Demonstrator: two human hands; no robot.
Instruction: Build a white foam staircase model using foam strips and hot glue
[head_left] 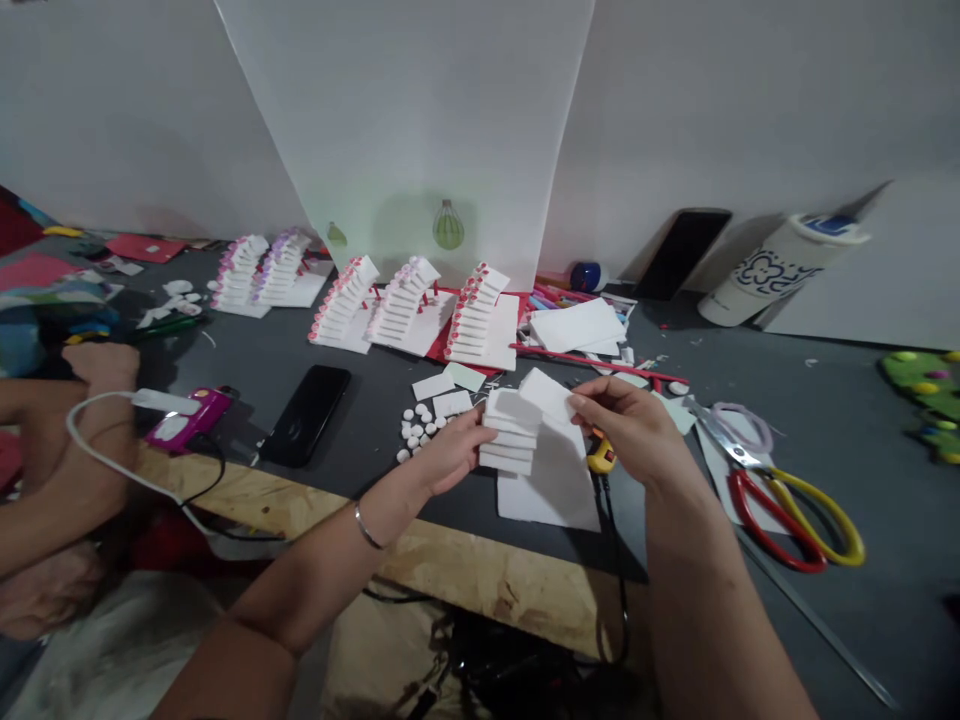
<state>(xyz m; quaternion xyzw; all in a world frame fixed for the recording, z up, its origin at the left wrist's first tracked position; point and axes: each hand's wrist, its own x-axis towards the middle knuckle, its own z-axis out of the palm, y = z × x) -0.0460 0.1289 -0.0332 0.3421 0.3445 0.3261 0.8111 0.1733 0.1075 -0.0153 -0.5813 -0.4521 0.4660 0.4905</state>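
Note:
My left hand [454, 450] grips the left edge of a small stepped stack of white foam strips [510, 435]. Between the thumb and fingers of my right hand [619, 425] is a white foam piece [547, 393], which meets the upper end of the stack. Beneath them a white foam sheet [551, 490] lies on the dark table. Small white discs [420, 430] and loose white rectangles [433, 387] lie left of the stack. A yellow tool [602, 457] with a black cable shows partly under my right hand.
Several white stair models [480, 315] stand behind. A black phone [307, 415] and pink device [187, 420] lie left, near another person's arm [67, 480]. To the right are scissors [787, 510], a metal ruler [825, 630], a cup [780, 270] and an upright phone [684, 252].

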